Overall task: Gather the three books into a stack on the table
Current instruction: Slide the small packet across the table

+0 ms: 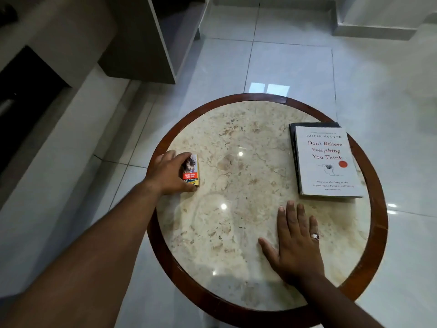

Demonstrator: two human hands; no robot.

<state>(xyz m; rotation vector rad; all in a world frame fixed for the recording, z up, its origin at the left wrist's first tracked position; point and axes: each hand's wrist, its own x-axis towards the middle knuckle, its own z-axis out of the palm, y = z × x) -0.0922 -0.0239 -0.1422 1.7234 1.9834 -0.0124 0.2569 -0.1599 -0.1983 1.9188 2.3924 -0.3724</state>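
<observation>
A white book (327, 162) with red title lettering lies face up on a dark book (295, 129) at the right side of the round marble table (236, 209). The dark book shows only along its far and left edges. At the table's left edge stands a small yellow and red box (192, 170) with a picture on it. My left hand (169, 172) is wrapped around that box, thumb below and fingers above. My right hand (296, 242) rests flat on the marble just in front of the stacked books, fingers spread, a ring on one finger. No third book can be made out.
A dark wooden rim (378, 209) runs round the table. Glossy white floor tiles (283, 62) surround it. A grey cabinet (142, 43) stands at the far left, and a low step (378, 31) lies at the far right.
</observation>
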